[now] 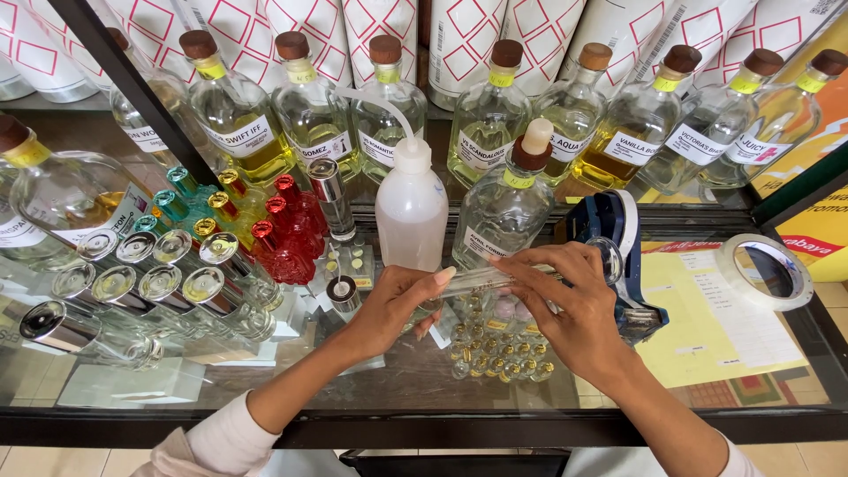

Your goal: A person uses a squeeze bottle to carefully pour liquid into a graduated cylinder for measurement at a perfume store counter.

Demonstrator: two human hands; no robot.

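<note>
Step in hand: we hold a slim clear glass tube (477,281) level over the glass counter (397,380), one hand at each end. Our left hand (393,309) closes round the near end, fingers curled and thumb on top. Our right hand (574,309) pinches the far end from above. The hands stand apart, joined only by the tube. We judge this a filling or measuring stage, with liquid handled in the tube. The next move seems to call for a steady, level grip and a small opening to aim at, so spills look like the main risk.

Count, as far as we can see:
- Large stoppered bottles of pale or amber liquid on the shelf (530,212): ten in the back row, one more (499,212) in front of it with a pale-topped stopper, and one (53,199) lying tilted at far left.
- White squeeze bottle (411,208) with bent spout: one, just behind the left hand.
- Red small bottles (287,234): about four.
- Teal and yellow small bottles (199,208): roughly six; crowded, so unsure.
- Silver-capped clear bottles (168,283): about nine.
- Tiny gold-capped vials (499,362) below the tube: too many and too small to count.
- Blue tape dispenser (618,238): one, beside the right hand.
- Tape roll (764,269): one, well to the right.
</note>
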